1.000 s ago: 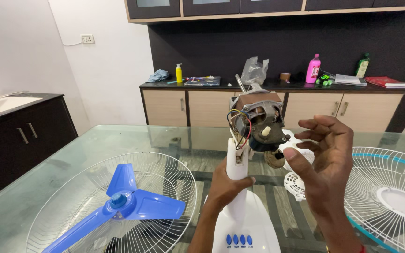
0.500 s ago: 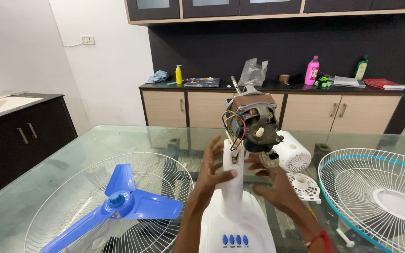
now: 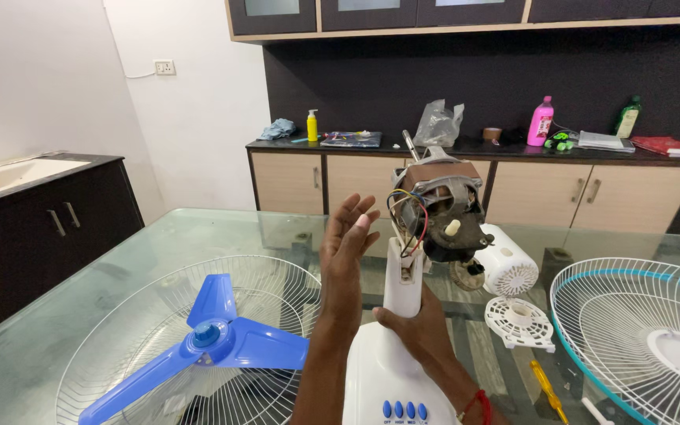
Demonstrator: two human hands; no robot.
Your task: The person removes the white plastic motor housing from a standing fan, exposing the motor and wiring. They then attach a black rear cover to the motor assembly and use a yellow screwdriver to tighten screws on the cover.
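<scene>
A white table fan body (image 3: 391,378) with blue buttons stands in front of me on the glass table (image 3: 198,236). Its bare motor (image 3: 438,212) with coloured wires sits on top. My right hand (image 3: 417,329) grips the fan's white neck just below the motor. My left hand (image 3: 348,244) is raised beside the neck, left of the motor, with fingers spread and nothing in it. A blue three-blade fan blade (image 3: 214,342) lies on a white wire grille (image 3: 120,338) to the left.
A second wire grille (image 3: 647,330) lies at the right. A white motor cover (image 3: 509,267), a round white plastic piece (image 3: 519,321) and a yellow screwdriver (image 3: 546,389) lie between. Behind stands a counter (image 3: 474,149) with bottles; at the left is a dark cabinet (image 3: 41,212).
My right hand came down from beside the motor and took hold of the neck. My left hand let go of the neck and rose, open, to the left of it.
</scene>
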